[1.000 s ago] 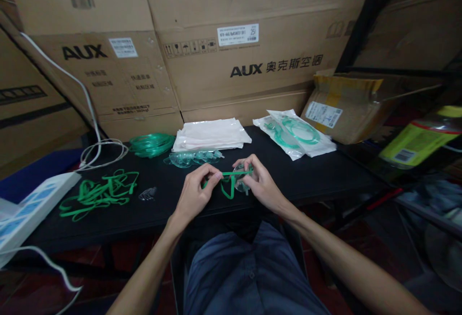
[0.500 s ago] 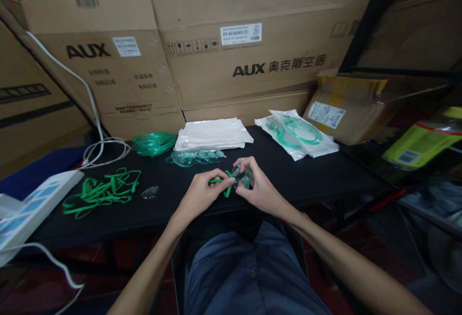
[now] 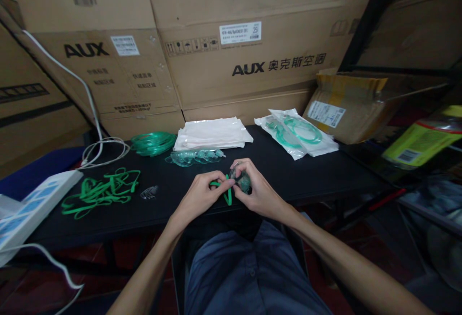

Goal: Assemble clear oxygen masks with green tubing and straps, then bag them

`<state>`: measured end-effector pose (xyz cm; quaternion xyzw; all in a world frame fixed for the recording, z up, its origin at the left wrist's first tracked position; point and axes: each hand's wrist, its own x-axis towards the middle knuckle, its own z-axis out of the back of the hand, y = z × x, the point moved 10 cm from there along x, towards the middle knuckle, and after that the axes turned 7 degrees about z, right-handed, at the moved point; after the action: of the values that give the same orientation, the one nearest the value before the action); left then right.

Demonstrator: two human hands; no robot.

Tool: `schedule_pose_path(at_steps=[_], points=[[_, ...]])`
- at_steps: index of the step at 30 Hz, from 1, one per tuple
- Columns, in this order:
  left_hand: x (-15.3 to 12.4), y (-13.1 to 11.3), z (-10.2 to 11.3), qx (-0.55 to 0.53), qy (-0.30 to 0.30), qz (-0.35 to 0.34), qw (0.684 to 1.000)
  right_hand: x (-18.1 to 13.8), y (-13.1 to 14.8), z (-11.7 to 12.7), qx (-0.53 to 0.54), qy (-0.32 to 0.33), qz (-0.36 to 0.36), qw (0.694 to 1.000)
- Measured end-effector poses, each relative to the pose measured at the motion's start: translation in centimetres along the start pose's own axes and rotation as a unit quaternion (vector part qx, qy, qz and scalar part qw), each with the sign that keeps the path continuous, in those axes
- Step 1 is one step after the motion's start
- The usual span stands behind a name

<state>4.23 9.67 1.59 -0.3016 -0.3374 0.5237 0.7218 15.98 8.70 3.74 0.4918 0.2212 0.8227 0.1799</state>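
Near the front edge of the black table, my left hand pinches a green elastic strap between thumb and fingers. My right hand is closed around a clear greenish oxygen mask, and its thumb almost meets my left thumb at the mask's edge. Part of the strap hangs in a loop between the hands; where it joins the mask is hidden by the fingers. Behind them lies a row of nested clear masks. Off to the left are a tangle of green straps and several small metal strips.
Coiled green tubing, a stack of white pouches and packed mask sets line the table's back. A power strip with white cords lies left. Large cartons wall the back; an open carton and yellow-labelled bottle stand right.
The strap's loop hangs a little lower and straighter between my hands. My right fingers have shifted slightly on the mask, which has turned a little.
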Motion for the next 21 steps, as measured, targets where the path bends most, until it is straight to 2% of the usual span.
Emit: schedule_pose_path(at_steps=[9,17,21], points=[[0.0,0.3,0.1,0.019,-0.009,0.002,1.0,-0.3,-0.6,0.0,-0.033,-0.01,-0.025,0.999],[-0.3,-0.3,-0.5,0.01,0.027,-0.007,1.0,-0.4,-1.3,0.7,-0.058,-0.054,-0.06,0.995],[-0.2,0.0,-0.1,0.009,0.006,0.002,1.0,-0.4,-1.0,0.7,-0.055,-0.05,-0.054,0.996]])
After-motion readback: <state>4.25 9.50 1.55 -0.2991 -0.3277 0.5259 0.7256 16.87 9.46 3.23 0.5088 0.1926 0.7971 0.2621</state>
